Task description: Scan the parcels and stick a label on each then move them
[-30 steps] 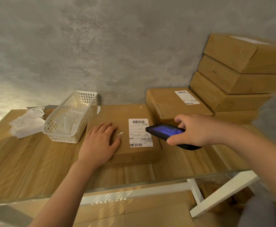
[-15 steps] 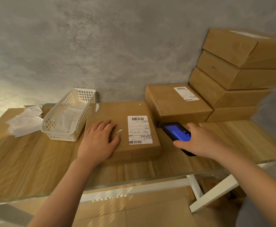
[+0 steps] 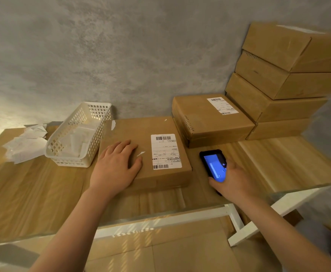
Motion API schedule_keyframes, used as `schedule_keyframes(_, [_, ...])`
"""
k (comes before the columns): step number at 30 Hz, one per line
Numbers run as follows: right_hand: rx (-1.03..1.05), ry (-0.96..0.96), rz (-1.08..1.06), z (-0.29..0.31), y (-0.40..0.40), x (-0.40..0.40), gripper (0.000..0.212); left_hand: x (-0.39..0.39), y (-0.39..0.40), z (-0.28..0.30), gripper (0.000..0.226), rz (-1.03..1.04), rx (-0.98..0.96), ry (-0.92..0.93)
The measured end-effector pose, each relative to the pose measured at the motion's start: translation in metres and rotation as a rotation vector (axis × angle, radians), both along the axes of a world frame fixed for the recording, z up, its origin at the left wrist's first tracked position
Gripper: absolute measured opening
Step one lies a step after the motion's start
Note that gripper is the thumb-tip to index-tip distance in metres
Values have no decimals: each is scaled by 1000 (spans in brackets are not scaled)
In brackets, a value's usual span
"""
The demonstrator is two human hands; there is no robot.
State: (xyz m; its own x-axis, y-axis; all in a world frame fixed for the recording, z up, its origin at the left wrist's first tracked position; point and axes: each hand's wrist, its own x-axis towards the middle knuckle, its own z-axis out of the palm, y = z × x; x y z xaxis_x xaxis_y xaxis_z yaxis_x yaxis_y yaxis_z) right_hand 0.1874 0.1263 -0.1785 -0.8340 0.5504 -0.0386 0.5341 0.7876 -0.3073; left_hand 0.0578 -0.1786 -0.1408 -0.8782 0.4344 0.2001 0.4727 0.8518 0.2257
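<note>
A flat cardboard parcel (image 3: pixel 141 134) lies in the middle of the wooden table (image 3: pixel 23 193), with a white barcode label (image 3: pixel 165 151) on its right half. My left hand (image 3: pixel 115 165) rests flat on the parcel's left side, fingers straight. Just right of the parcel, my right hand (image 3: pixel 233 179) grips a black handheld scanner (image 3: pixel 213 163) with a lit blue screen, low over the table top. A second labelled parcel (image 3: pixel 206 122) sits behind the scanner.
A white plastic basket (image 3: pixel 78 134) with paper slips stands left of the parcel. Loose white paper scraps (image 3: pixel 25 144) lie at the far left. A stack of several cardboard boxes (image 3: pixel 286 79) rises at the back right against the grey wall.
My right hand has carried the scanner from above the parcel's label down and to the right, to the table beside the parcel. My left hand has stayed on the parcel.
</note>
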Motion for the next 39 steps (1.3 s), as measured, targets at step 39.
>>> schedule_keyframes(39, [4,111,793,68,-214,-163,35,-135,-237,-48,52,624,234,-235])
